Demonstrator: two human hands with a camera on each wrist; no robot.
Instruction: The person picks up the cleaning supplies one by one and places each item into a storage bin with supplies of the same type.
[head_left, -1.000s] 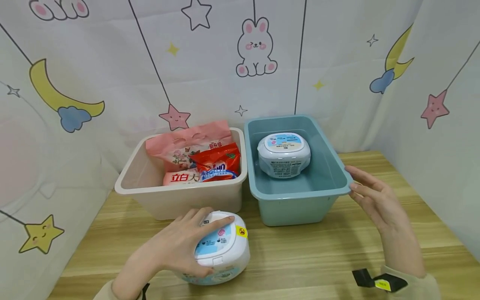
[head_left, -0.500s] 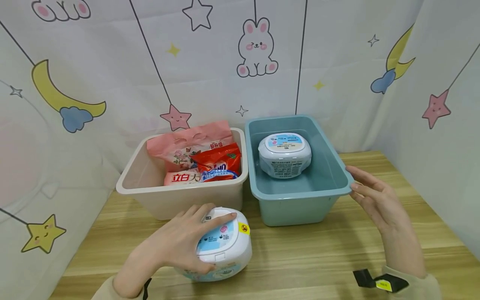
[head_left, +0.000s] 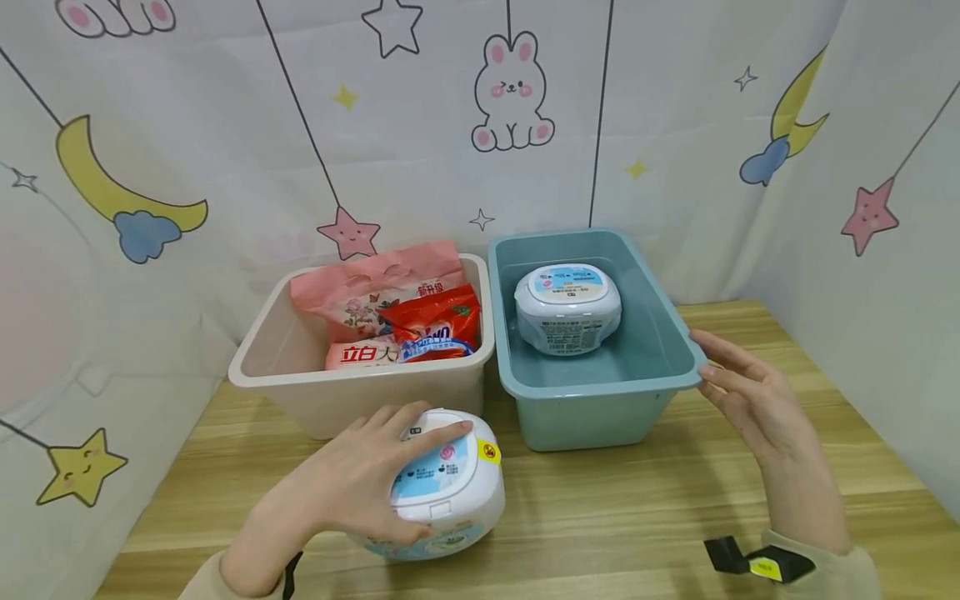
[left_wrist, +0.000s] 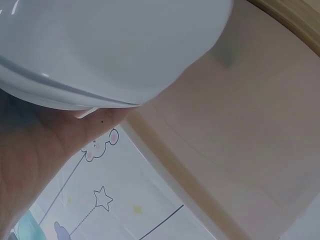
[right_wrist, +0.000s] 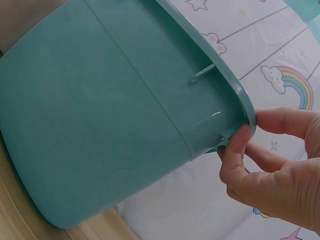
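My left hand (head_left: 367, 475) grips a white lidded tub (head_left: 465, 500) from above, in front of the beige bin. The tub's blue-and-white lid label and a yellow sticker show past the fingers. In the left wrist view the tub's smooth white side (left_wrist: 125, 45) fills the upper left, thumb or finger under its edge; whether it touches the table I cannot tell. My right hand (head_left: 757, 400) pinches the front right corner of the teal bin (head_left: 600, 425) at its rim, clearly seen in the right wrist view between finger and thumb. A similar white tub (head_left: 568, 321) stands inside that bin.
The beige bin (head_left: 360, 404) stands left of the teal one, holding a pink bag (head_left: 352, 292), a red bag (head_left: 438, 317) and a white-and-pink pack (head_left: 360, 354). All rest on a wooden table (head_left: 600, 517). A patterned white curtain (head_left: 420, 150) surrounds the back and sides.
The left hand and its tub have shifted slightly up in the view, toward the bins. My right hand stays on the teal rim.
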